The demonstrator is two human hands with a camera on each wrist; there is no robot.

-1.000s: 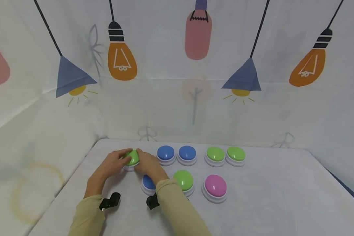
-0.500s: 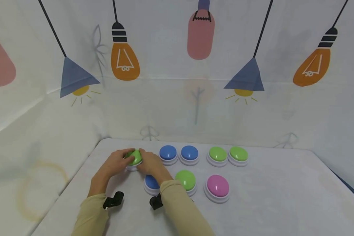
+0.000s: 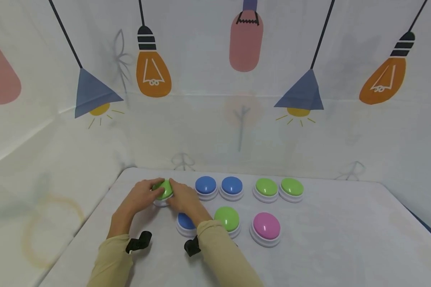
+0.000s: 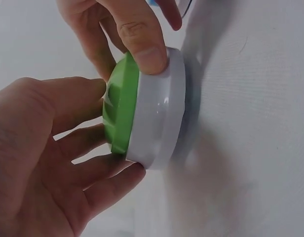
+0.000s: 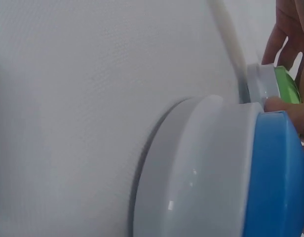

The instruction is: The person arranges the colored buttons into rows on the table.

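Note:
At the far left of the white table, both hands are at a push button with a green dome (image 3: 167,189) and a white round base. My left hand (image 3: 138,197) grips it from the left; in the left wrist view its thumb touches the green dome and its fingers curve round the far side. From the right, my right hand (image 3: 186,201) holds the same button, its thumb (image 4: 151,60) pressing the white base. A blue push button (image 3: 185,221) sits partly hidden under the right wrist and looms large in the right wrist view.
Two blue buttons (image 3: 206,185) and two green buttons (image 3: 267,187) stand in pairs along the back of the table (image 3: 344,231). Nearer are another green button (image 3: 227,219) and a pink button (image 3: 265,226). A lamp-patterned cloth (image 3: 201,127) hangs behind.
Both hands keep their hold on the green button at the far left. The whole head view has shifted a little, so everything appears slightly farther right. The other buttons stay put.

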